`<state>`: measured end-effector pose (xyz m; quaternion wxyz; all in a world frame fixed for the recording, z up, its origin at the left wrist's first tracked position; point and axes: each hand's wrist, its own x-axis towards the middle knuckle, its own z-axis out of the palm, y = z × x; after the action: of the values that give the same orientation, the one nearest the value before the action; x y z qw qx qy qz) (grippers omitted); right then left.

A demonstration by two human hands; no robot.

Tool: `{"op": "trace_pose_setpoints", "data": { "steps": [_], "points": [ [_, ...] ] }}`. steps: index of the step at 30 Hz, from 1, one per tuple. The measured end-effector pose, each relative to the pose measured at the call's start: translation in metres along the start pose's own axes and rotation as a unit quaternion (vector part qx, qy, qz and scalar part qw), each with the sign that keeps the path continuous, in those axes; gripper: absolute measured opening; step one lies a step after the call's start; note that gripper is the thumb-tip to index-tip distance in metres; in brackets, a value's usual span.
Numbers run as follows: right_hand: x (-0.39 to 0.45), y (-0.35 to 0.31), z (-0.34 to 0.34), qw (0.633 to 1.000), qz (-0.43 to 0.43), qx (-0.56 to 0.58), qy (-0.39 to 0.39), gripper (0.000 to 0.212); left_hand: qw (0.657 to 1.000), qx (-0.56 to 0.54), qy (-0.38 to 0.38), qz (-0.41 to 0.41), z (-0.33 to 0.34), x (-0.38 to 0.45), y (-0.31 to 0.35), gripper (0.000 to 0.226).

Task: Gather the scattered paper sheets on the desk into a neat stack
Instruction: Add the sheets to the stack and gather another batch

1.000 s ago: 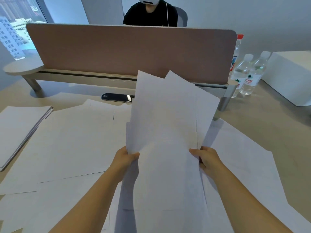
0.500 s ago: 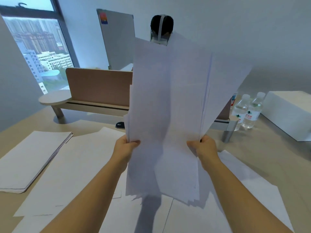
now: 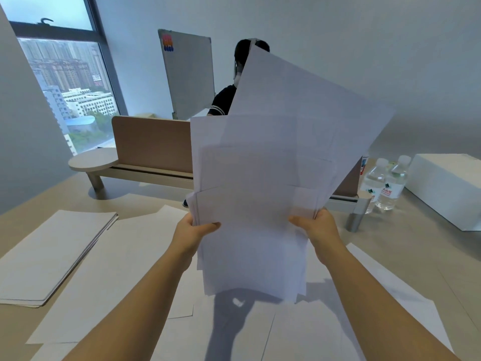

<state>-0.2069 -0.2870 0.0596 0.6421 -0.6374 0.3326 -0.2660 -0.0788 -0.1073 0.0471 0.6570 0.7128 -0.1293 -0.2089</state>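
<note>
The left hand (image 3: 192,234) and the right hand (image 3: 318,227) each make a grip on a fanned bundle of white paper sheets (image 3: 260,183), lifted upright above the table (image 3: 416,256). The left grip clamps the bundle's left edge, thumb across the front face; the right grip clamps the right edge the same way. Both grips sit a little below the bundle's middle, so most of the paper rises above the hands and a shorter part hangs below them, clear of the table. The sheets are not squared: the top ones splay toward the right, one corner reaching high (how many sheets the bundle holds cannot be told, since the edges overlap).

Beneath the hands, loose white paper sheets (image 3: 125,269) lie overlapping on the table from the near edge toward the middle; at least four or five separate outlines show, though an exact count is not possible. Near the left edge rests one squared stack of white paper (image 3: 49,254), apart from the loose ones.

Along the far edge stands one brown divider panel (image 3: 153,143) on a pale rail. Toward the far right corner stand two clear plastic water bottles (image 3: 382,185) with white caps, touching side by side, and just beside them one white rectangular box (image 3: 447,186). Behind the panel sits one person in a dark top (image 3: 223,99), partly hidden by the paper.
</note>
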Motion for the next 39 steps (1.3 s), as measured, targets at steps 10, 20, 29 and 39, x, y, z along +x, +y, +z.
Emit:
{"op": "trace_pose_setpoints", "data": {
  "steps": [10,20,29,39],
  "points": [
    [0.003,-0.011,0.002,0.999,-0.054,-0.008,0.002,0.027,1.0,-0.01,-0.012,0.007,0.005,0.009,-0.002,0.041],
    [0.002,-0.004,-0.007,0.997,-0.014,0.007,-0.075,0.026,0.999,0.011,-0.051,-0.007,-0.009,0.008,-0.011,0.029],
    [0.006,-0.022,0.001,0.995,-0.069,-0.016,-0.065,0.02,0.998,-0.013,-0.031,0.05,0.001,0.015,0.013,0.037],
    [0.009,-0.019,0.003,0.998,-0.052,-0.006,-0.041,0.03,0.998,0.001,-0.021,0.051,0.002,0.02,0.003,0.042]
  ]
}}
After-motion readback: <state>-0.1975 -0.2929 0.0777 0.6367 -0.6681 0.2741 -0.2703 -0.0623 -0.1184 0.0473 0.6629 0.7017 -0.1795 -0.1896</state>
